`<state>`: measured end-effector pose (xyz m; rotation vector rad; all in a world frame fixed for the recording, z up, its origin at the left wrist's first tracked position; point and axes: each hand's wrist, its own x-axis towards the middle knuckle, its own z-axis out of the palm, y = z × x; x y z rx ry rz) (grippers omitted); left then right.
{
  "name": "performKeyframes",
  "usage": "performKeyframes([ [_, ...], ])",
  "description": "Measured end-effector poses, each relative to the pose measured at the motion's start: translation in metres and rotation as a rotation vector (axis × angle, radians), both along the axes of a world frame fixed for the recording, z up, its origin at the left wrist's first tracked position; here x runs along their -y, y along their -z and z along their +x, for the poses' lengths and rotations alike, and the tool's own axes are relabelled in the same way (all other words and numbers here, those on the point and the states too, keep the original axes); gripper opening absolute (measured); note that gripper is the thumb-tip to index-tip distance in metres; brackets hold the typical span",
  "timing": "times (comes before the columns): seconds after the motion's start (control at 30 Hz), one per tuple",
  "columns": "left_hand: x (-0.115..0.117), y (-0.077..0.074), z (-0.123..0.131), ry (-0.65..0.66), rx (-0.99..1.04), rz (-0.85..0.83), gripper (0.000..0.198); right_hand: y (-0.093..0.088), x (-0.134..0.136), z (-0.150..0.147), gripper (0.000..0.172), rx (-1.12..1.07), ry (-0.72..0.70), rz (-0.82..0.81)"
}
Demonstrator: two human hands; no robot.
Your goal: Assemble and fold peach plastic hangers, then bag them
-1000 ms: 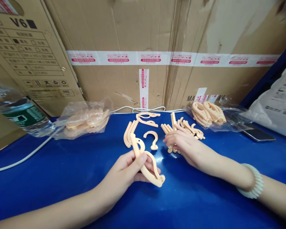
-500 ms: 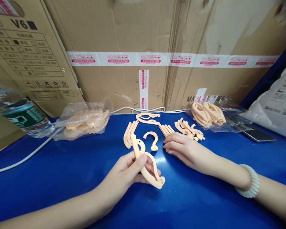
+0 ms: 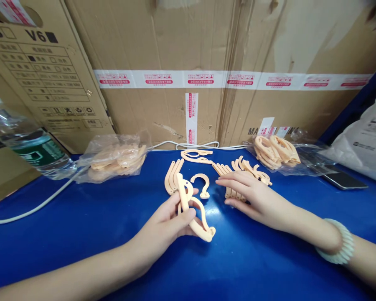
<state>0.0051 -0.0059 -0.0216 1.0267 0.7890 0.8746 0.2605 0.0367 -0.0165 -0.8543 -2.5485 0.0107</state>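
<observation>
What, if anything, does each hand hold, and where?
Left hand: a curved beige piece, gripped around its middle. Right hand: over beige strips; any hold cannot be told.

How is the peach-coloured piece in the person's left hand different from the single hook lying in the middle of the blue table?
The held piece is gripped in the left hand, while the hook lies loose on the table. The held piece has a long bar and rounded openings; the hook is one open curve. The held piece looks bigger than the hook, though it may be nearer the camera. Both are peach-coloured.
</observation>
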Motion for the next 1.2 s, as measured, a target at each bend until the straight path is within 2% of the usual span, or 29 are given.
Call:
performKeyframes([
  [0.1, 0.001, 0.001, 0.0, 0.014, -0.129, 0.187, 0.03, -0.005, 0.022, -0.014, 0.038, -0.068, -0.105, 0.151],
  [0.23, 0.005, 0.001, -0.001, -0.01, -0.21, 0.356, 0.028, -0.007, 0.044, -0.029, 0.031, 0.062, -0.285, 0.382],
  [0.33, 0.009, 0.003, -0.002, -0.022, -0.268, 0.433, 0.029, -0.005, 0.047, -0.033, 0.034, 0.121, -0.293, 0.416],
  [0.47, 0.011, 0.002, -0.003, -0.036, -0.288, 0.457, 0.029, -0.004, 0.043, -0.034, 0.034, 0.092, -0.283, 0.372],
  [0.6, 0.008, -0.003, -0.004, -0.088, -0.335, 0.487, 0.027, -0.006, 0.044, -0.032, 0.031, 0.078, -0.291, 0.228],
  [0.7, 0.005, -0.005, -0.006, -0.132, -0.397, 0.535, 0.026, -0.007, 0.045, -0.029, 0.032, 0.015, -0.277, 0.027],
  [0.87, 0.004, -0.006, -0.01, -0.137, -0.601, 0.84, 0.024, -0.013, 0.046, -0.025, 0.029, -0.359, -0.169, -0.341],
  [1.0, 0.004, -0.008, -0.009, -0.117, -0.628, 0.878, 0.019, -0.016, 0.041, -0.023, 0.026, -0.579, -0.121, -0.696],
  [1.2, -0.001, -0.009, -0.012, -0.173, -0.668, 0.936, 0.024, -0.012, 0.033, -0.024, 0.017, -0.898, -0.049, -0.841],
])
